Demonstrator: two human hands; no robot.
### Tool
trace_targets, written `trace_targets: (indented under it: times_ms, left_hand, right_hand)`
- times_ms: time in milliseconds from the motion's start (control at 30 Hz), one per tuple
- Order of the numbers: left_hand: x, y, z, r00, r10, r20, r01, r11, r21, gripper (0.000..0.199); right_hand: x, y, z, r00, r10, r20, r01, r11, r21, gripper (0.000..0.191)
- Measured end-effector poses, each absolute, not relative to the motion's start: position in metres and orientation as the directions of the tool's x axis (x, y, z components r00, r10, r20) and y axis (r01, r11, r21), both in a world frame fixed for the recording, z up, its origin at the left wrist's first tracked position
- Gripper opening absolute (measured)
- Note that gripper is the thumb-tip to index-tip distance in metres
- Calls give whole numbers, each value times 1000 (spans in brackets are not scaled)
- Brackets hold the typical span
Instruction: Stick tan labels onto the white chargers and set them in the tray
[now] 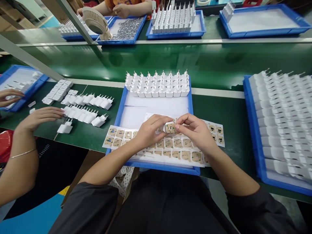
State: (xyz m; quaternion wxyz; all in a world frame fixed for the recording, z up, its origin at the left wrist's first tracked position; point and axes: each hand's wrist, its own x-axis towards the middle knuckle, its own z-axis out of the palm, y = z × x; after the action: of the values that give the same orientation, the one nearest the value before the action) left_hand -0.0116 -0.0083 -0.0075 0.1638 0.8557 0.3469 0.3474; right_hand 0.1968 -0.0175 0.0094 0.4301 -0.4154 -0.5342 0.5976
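Over the front of the blue tray (156, 167), my left hand (152, 130) grips a small white charger (166, 128) between thumb and fingers. A tan sticker (170, 127) covers the charger's upturned face. The fingers of my right hand (195, 130) are pinched at the sticker's right edge; whether the sticker is fully stuck down cannot be made out. Beneath both hands, overlapping sheets of tan stickers (186, 155) lie across the tray and past its sides. White chargers (157, 87) stand in rows at the tray's back, pins up.
At right is a blue tray packed with white chargers (280, 130). Loose chargers (83, 113) lie to the left, beside a co-worker's hand (41, 117). Across the green bench are more trays (175, 31), a small fan (96, 21) and another person's hands (122, 10).
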Motion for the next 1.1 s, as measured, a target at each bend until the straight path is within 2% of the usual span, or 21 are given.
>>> trace_targets:
  times_ms: [1100]
  left_hand:
    - [-11, -8, -9, 530, 682, 504, 522, -731, 440, 43]
  right_hand:
    - [190, -19, 0, -204, 979, 17, 45, 26, -999, 16]
